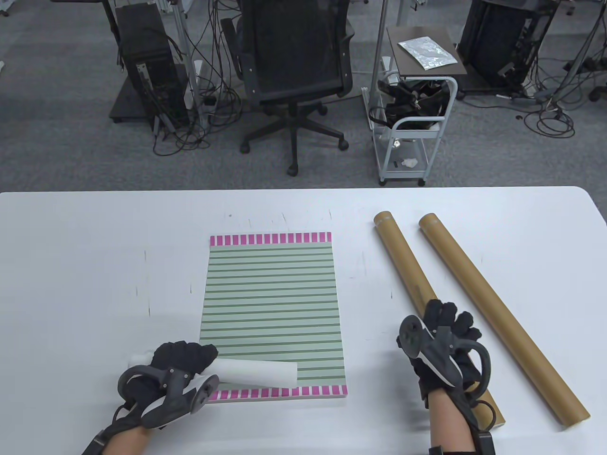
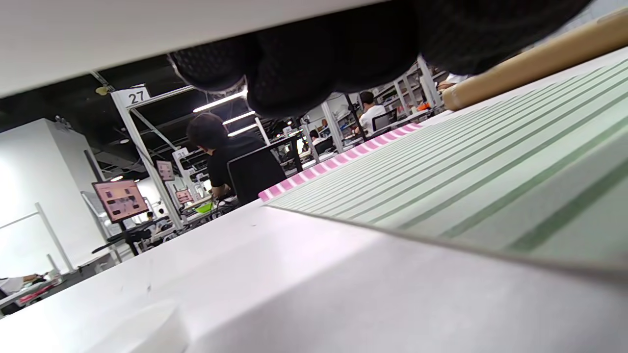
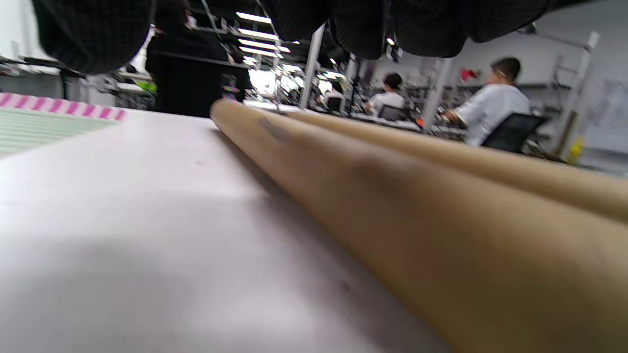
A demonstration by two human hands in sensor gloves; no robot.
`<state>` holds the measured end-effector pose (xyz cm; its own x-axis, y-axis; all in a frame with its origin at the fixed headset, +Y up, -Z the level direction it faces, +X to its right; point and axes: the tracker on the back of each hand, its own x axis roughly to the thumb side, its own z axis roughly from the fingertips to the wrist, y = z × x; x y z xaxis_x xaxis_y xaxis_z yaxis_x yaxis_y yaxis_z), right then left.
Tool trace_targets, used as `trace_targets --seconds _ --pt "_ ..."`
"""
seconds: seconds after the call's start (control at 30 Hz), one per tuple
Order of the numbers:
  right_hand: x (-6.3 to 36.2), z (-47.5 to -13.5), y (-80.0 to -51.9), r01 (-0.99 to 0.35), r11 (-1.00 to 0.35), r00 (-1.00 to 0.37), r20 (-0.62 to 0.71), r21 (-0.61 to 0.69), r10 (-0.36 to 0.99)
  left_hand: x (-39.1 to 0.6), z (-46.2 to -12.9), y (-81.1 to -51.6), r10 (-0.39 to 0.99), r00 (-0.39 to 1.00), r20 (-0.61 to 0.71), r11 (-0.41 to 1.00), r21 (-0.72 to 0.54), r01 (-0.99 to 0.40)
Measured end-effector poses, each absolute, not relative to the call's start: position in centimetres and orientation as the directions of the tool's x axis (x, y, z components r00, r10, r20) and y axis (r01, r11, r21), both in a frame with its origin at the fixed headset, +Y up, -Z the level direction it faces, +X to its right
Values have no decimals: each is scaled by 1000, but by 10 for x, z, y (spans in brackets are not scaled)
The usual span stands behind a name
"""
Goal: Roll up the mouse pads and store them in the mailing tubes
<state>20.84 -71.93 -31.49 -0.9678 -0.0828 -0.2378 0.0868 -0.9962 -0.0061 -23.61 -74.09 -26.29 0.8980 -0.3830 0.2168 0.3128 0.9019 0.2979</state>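
Rolled white mouse pad (image 1: 258, 372) lay crosswise w/ long axis left-right, on near edge of the flat striped pad (image 1: 272, 308). Left hand (image 1: 178, 362) gripped its left end. Nearer mailing tube (image 1: 417, 294) ran diagonally away to the right; right hand (image 1: 443, 341) rested on it, grip unclear.

— What is surrounding the white table (image 1: 95, 246)?

— Grey carpet (image 1: 57, 151) is stretching away behind it. A black mesh office chair (image 1: 296, 66) on castors is standing at the far edge, with tangled cables (image 1: 189, 128) trailing over the floor beside a black computer tower (image 1: 142, 57).

— Anything to the right?

— A small white rolling cart (image 1: 412, 128) is holding dark gear, with a crinkled silver bag (image 1: 427, 53) lying on its brown top.

— And further off?

— Ceiling strip lights (image 2: 221, 100) are glowing (the hall looks dim overhead), people are sitting at workstations, and a post is showing the number 27 (image 2: 136, 96).
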Motion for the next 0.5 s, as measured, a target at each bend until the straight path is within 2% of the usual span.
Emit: trace_targets --seconds 0.13,0.23,0.3,0.37,0.5 --pt "233 -316 -736 89 -992 -934 -338 90 -115 -230 -260 -741 -388 890 239 899 311 308" --pt "256 -313 -753 -5 -990 -902 -427 142 -57 -231 -259 -742 -383 891 245 903 302 305" --pt "266 -311 -762 -65 -971 -893 -448 232 -47 -233 -260 -743 -370 897 243 910 288 297" --pt "270 -311 -765 -82 -976 -876 -482 204 -27 -233 -261 -743 -366 899 240 912 284 295" --pt "269 -313 -767 -18 -978 -867 -490 208 -88 -236 -261 -740 -363 903 229 910 294 291"
